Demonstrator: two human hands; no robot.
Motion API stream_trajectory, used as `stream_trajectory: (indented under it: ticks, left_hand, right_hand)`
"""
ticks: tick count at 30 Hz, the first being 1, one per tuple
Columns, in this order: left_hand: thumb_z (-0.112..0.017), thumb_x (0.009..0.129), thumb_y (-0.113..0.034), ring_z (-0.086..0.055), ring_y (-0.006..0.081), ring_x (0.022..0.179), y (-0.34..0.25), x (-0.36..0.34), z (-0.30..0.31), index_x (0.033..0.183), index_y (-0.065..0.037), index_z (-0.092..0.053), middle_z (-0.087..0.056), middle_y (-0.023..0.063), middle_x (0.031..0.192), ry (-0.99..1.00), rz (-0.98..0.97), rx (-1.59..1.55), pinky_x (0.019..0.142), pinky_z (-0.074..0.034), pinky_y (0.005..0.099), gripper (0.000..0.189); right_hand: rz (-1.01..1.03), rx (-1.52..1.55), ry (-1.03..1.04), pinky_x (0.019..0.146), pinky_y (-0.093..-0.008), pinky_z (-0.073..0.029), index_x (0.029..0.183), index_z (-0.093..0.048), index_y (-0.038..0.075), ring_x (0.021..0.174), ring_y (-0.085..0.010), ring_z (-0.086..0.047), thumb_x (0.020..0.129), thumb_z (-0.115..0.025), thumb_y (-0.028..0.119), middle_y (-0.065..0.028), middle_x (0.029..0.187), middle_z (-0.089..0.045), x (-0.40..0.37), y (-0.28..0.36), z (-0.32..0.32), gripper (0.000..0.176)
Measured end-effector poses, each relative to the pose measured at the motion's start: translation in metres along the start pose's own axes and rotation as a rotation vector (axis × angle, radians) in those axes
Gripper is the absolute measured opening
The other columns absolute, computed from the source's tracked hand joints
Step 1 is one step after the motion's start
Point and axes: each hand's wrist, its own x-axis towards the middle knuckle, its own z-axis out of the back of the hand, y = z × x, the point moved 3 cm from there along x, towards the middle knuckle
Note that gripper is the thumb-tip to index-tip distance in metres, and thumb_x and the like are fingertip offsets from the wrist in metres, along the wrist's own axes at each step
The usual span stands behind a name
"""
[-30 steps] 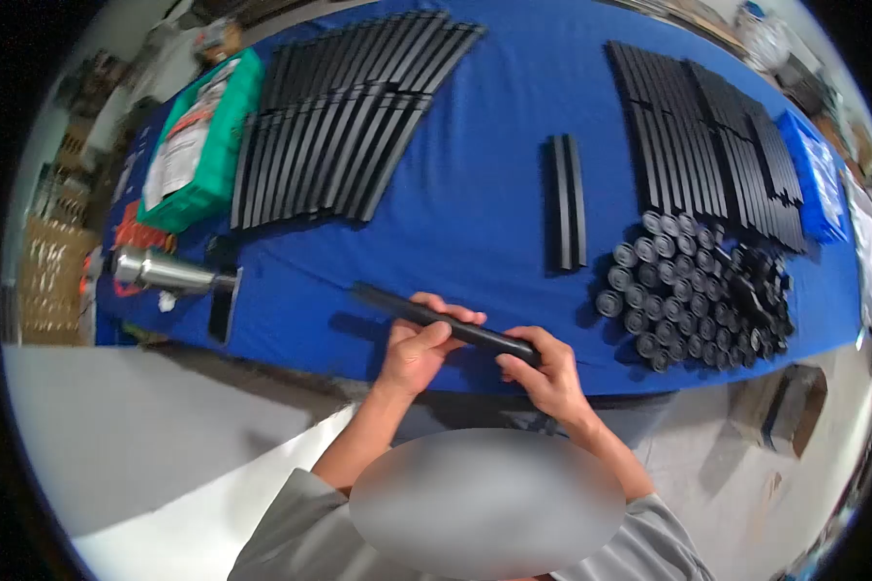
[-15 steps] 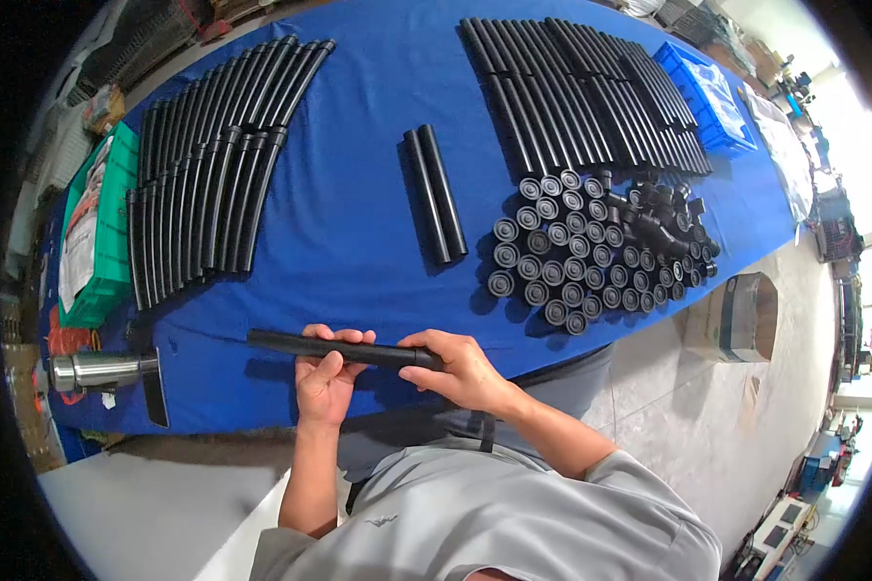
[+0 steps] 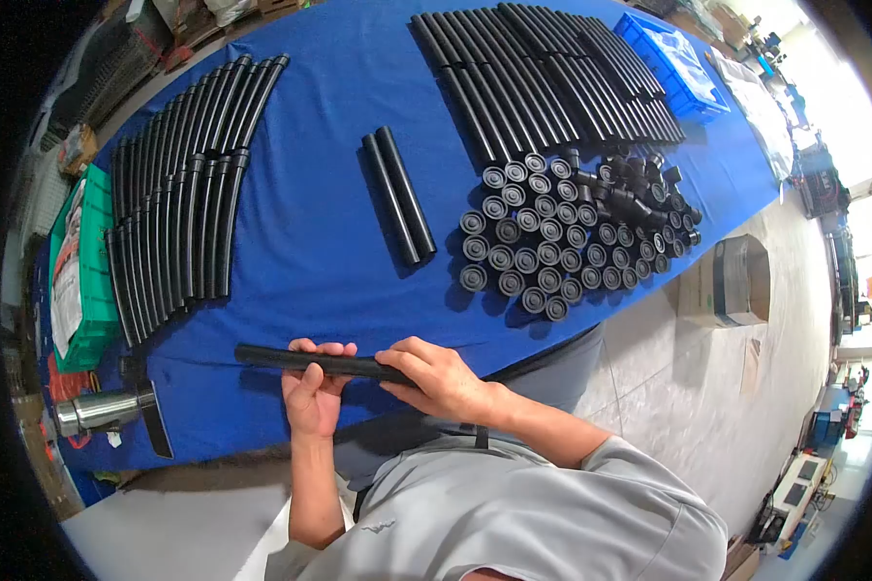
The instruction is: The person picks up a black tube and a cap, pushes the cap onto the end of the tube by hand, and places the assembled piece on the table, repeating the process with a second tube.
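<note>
Tube is still in both hands, but over the last second it's gone from tilted to pretty much level, floating along the near edge of the blue table. Left hand is curled under the middle, right hand wrapped over the right end. Bare cloth ahead up to the pair of tubes; caps sit off right, flask near the left corner.
</note>
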Motion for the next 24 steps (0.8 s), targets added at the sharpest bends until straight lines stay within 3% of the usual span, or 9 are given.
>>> stream_trajectory:
  ticks: [3, 4, 7, 10, 13, 16, 19, 22, 24]
  left_hand:
    - [-0.075, 0.094, -0.007, -0.067, 0.039, 0.12, -0.001, -0.003, 0.005, 0.124, -0.008, -0.053, -0.069, 0.0204, 0.121, 0.024, 0.017, -0.01, 0.098, -0.061, 0.0511, 0.037]
    - [-0.074, 0.094, -0.007, -0.067, 0.0389, 0.12, -0.001, -0.003, 0.006, 0.124, -0.008, -0.053, -0.068, 0.0203, 0.12, 0.036, 0.016, -0.001, 0.098, -0.061, 0.0511, 0.037]
    - [-0.074, 0.094, -0.006, -0.067, 0.0394, 0.12, 0.0, -0.001, 0.006, 0.123, -0.008, -0.053, -0.068, 0.0209, 0.12, 0.058, -0.002, 0.013, 0.097, -0.062, 0.0509, 0.036]
    - [-0.074, 0.093, -0.005, -0.067, 0.0405, 0.119, 0.0, 0.0, 0.003, 0.121, -0.008, -0.053, -0.068, 0.0229, 0.12, 0.051, -0.025, 0.002, 0.095, -0.063, 0.0503, 0.035]
    - [-0.073, 0.094, -0.005, -0.066, 0.041, 0.12, 0.0, -0.001, -0.001, 0.121, -0.007, -0.052, -0.068, 0.0234, 0.121, 0.02, -0.015, -0.007, 0.096, -0.063, 0.0512, 0.035]
    - [-0.073, 0.094, -0.005, -0.066, 0.0413, 0.12, 0.0, -0.001, -0.008, 0.121, -0.007, -0.052, -0.068, 0.0235, 0.12, -0.023, 0.019, -0.025, 0.096, -0.063, 0.0517, 0.034]
    - [-0.072, 0.095, -0.005, -0.066, 0.0413, 0.12, 0.0, 0.0, -0.003, 0.122, -0.006, -0.052, -0.069, 0.0237, 0.12, 0.022, 0.027, -0.037, 0.097, -0.063, 0.0514, 0.033]
    - [-0.071, 0.096, -0.007, -0.066, 0.0406, 0.121, 0.0, -0.001, 0.003, 0.124, -0.006, -0.052, -0.069, 0.0228, 0.12, 0.065, 0.015, -0.024, 0.098, -0.062, 0.051, 0.034]
    - [-0.072, 0.097, -0.008, -0.065, 0.0396, 0.122, 0.0, -0.001, 0.004, 0.127, -0.006, -0.052, -0.068, 0.0213, 0.121, 0.086, 0.024, -0.011, 0.1, -0.06, 0.0514, 0.036]
  right_hand:
    - [-0.493, 0.382, 0.216, 0.06, -0.0301, -0.054, 0.124, -0.066, 0.0, 0.072, -0.0162, -0.069, 0.095, -0.075, 0.015, -0.0077, 0.086, -0.066, 0.002, 0.001, 0.007, 0.034]
    - [-0.522, 0.458, 0.209, 0.057, -0.0289, -0.053, 0.124, -0.065, -0.001, 0.064, -0.0123, -0.067, 0.096, -0.075, 0.017, -0.0045, 0.085, -0.066, -0.002, -0.007, 0.002, 0.035]
    - [-0.332, 0.354, 0.123, 0.059, -0.0301, -0.053, 0.124, -0.066, -0.001, 0.067, -0.014, -0.067, 0.096, -0.074, 0.016, -0.0061, 0.085, -0.066, -0.005, -0.008, 0.0, 0.033]
    - [-0.272, 0.296, 0.078, 0.062, -0.0319, -0.054, 0.122, -0.066, -0.001, 0.068, -0.0158, -0.068, 0.096, -0.073, 0.015, -0.0077, 0.084, -0.067, -0.006, -0.009, -0.002, 0.031]
    - [-0.267, 0.278, 0.118, 0.065, -0.0363, -0.055, 0.123, -0.065, 0.0, 0.072, -0.0213, -0.069, 0.095, -0.074, 0.016, -0.0116, 0.088, -0.067, -0.004, -0.01, -0.002, 0.033]
    - [-0.007, 0.025, 0.004, 0.068, -0.0393, -0.056, 0.126, -0.063, 0.001, 0.076, -0.0267, -0.07, 0.094, -0.076, 0.017, -0.0145, 0.094, -0.067, -0.006, -0.009, -0.007, 0.038]
    - [0.081, -0.125, 0.069, 0.07, -0.0418, -0.057, 0.122, -0.061, -0.003, 0.085, -0.0347, -0.069, 0.091, -0.077, 0.018, -0.0197, 0.097, -0.067, -0.008, -0.002, -0.005, 0.041]
    - [-0.059, 0.111, 0.051, 0.061, -0.0363, -0.056, 0.122, -0.061, -0.003, 0.083, -0.0298, -0.069, 0.091, -0.077, 0.017, -0.019, 0.096, -0.067, -0.004, 0.002, 0.001, 0.04]
    - [-0.498, 0.362, 0.233, 0.064, -0.0387, -0.057, 0.122, -0.061, -0.002, 0.086, -0.0329, -0.069, 0.091, -0.077, 0.017, -0.0201, 0.097, -0.066, 0.001, 0.004, 0.006, 0.039]
